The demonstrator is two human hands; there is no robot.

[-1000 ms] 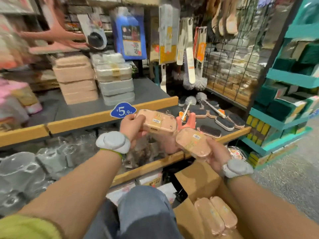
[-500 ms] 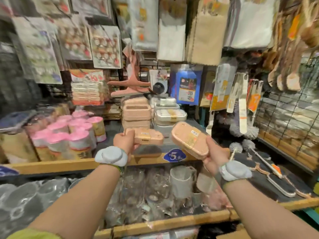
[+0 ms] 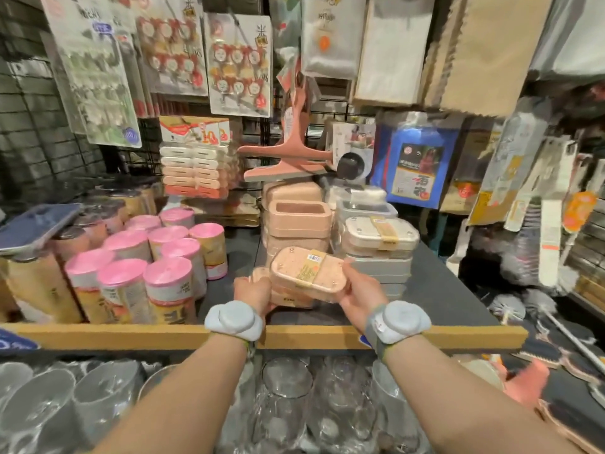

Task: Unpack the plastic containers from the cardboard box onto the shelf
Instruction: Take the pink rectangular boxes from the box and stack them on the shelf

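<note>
Nearest us, clear glasses [image 3: 284, 404] crowd the lower shelf under both forearms. Above the wooden shelf edge [image 3: 131, 335], the left hand [image 3: 253, 294] wraps its fingers round a pink box [image 3: 288, 298] sitting low over the dark shelf top [image 3: 435, 299]. The right hand [image 3: 358, 291] grips a second pink box [image 3: 306, 273], tilted and lying on top of the first. Just behind are a pink stack [image 3: 296, 224] and a grey stack [image 3: 376, 244]. Pink-lidded tubs [image 3: 157, 257] stand left; a pink squeegee [image 3: 288, 158] hangs behind.
</note>
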